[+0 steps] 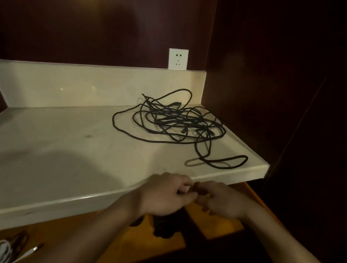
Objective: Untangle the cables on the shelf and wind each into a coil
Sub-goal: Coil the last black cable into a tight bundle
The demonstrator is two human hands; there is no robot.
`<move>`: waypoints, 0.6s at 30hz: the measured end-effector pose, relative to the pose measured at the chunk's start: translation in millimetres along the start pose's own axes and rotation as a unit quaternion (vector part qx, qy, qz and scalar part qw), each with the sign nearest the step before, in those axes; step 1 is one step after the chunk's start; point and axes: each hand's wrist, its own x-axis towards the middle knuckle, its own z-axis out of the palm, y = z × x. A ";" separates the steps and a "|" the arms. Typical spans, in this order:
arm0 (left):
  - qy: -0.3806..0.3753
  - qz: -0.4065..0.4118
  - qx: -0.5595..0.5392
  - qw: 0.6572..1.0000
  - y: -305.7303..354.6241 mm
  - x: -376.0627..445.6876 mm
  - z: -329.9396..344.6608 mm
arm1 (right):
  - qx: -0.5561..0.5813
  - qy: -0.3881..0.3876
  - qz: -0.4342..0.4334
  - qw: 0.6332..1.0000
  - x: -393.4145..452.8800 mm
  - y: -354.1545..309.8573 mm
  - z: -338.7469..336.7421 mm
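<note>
A: Where is the tangle of black cables seen?

B: It is seen on the pale shelf, well past the fingertips and a bit to their right. It is not touched by any finger. One long loop is laid close to the shelf edge, nearest the fingers.

A: How are the fingers held?

B: The left hand and the right hand are met just in front of the shelf edge. The fingers are curled and pressed together. Something dark is hung below them, but what is gripped cannot be told.

A: What could go wrong?

B: If the near loop is pulled hard, the knots could be made tighter. The whole pile could also be dragged off the edge. If the fingers are loosened, the dark thing could be dropped.
</note>
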 end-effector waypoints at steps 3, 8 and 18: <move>0.064 0.013 -0.037 0.997 11.3 9.1 -9.7 | 0.037 0.043 -0.043 0.997 -26.3 -17.4 -25.2; 0.159 0.073 -0.055 0.983 29.1 19.7 -22.7 | -0.003 0.243 -0.168 0.955 -60.9 -26.9 -56.5; 0.136 0.111 0.160 0.971 35.7 47.3 -14.3 | 0.116 0.326 0.040 0.937 -1.9 -8.7 -69.1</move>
